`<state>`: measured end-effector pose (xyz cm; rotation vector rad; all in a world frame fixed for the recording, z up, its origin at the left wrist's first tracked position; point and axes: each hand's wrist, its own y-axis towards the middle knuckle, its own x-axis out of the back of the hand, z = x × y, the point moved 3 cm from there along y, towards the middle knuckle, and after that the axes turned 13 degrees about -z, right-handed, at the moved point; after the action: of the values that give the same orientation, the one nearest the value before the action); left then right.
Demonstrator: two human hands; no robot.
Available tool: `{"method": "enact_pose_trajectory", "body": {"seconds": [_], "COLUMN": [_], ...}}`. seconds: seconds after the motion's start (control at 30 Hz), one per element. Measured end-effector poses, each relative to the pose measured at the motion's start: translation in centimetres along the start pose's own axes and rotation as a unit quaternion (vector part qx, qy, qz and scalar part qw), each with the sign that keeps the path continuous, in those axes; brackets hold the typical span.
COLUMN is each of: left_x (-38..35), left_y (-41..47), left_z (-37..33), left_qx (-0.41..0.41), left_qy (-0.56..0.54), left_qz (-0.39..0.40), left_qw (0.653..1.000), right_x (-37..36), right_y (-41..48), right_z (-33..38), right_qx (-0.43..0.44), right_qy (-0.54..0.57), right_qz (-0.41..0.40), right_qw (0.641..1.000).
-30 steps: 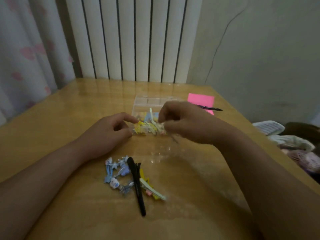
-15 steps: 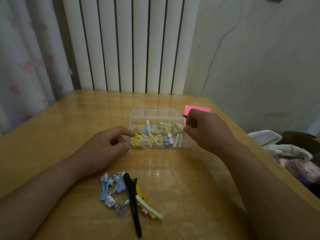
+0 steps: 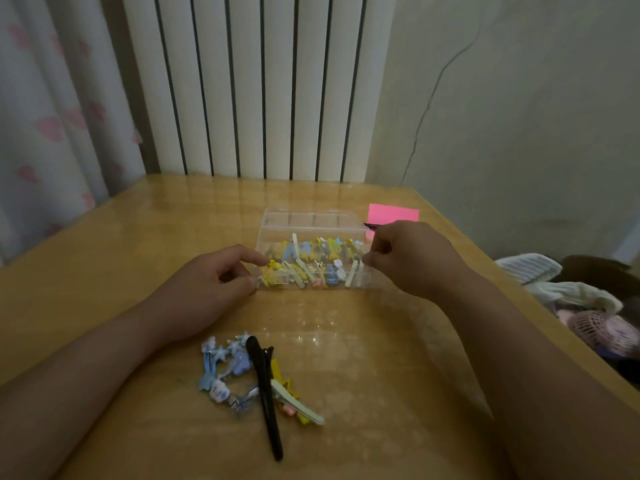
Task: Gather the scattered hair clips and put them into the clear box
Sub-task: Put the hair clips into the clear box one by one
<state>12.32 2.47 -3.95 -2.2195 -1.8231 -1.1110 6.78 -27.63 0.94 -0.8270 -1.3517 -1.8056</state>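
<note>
A clear box (image 3: 360,283) sits mid-table, its lid (image 3: 311,218) open at the back, with several small yellow, blue and pink hair clips (image 3: 304,263) inside. My left hand (image 3: 204,292) pinches the box's left end between thumb and forefinger. At the box's right end, my right hand (image 3: 412,258) holds the wall with curled fingers. Nearer to me lies a loose pile of clips (image 3: 228,368): blue star ones, a long black clip (image 3: 265,393), and yellow and pale ones (image 3: 294,400).
A pink paper (image 3: 393,213) with a black pen (image 3: 368,224) lies behind the box, partly hidden by my right hand. Off the table's right edge are folded cloths (image 3: 568,292) and a pink fan (image 3: 602,327). A radiator (image 3: 259,84) and curtain (image 3: 52,98) stand behind.
My right hand moved from above the box's middle, where it held clips, to the box's right end. Those clips now lie in the box. My left hand stayed at the left end.
</note>
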Motion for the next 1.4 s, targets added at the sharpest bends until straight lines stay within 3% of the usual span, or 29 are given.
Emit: {"method": "enact_pose_trajectory", "body": {"seconds": [0.23,0.43,0.53,0.67,0.77,1.13,1.4], "left_x": [0.0,-0.1,-0.1,-0.1,-0.1,0.0,-0.1], "left_y": [0.0,0.1,0.1,0.1,0.1,0.0,0.1], "left_z": [0.0,0.1,0.1,0.2,0.3,0.5,0.6], "left_qx": [0.002,0.004,0.002,-0.007,-0.009,-0.009,-0.008], "left_qy": [-0.007,0.0,-0.002,-0.001,-0.005,-0.013,-0.01], "left_qz": [0.005,0.002,0.002,-0.006,-0.002,0.008,0.0], "left_qw": [1.0,1.0,1.0,1.0,1.0,1.0,1.0], "right_x": [-0.4,1.1,1.0,-0.1,-0.4,-1.2,-0.6], "right_y": [0.1,-1.1,-2.4,-4.3,-5.3,-6.1,-3.5], "right_z": [-0.6,3.6,6.5,8.8,9.8,11.4,7.0], "right_qx": [-0.015,0.045,0.086,0.144,0.167,0.165,-0.006], "right_qy": [-0.002,0.102,0.189,0.182,0.186,0.172,0.356], "right_qz": [0.005,-0.03,0.068,0.31,0.382,0.381,0.316], "right_qw": [1.0,0.993,0.976,0.922,0.89,0.893,0.879]}}
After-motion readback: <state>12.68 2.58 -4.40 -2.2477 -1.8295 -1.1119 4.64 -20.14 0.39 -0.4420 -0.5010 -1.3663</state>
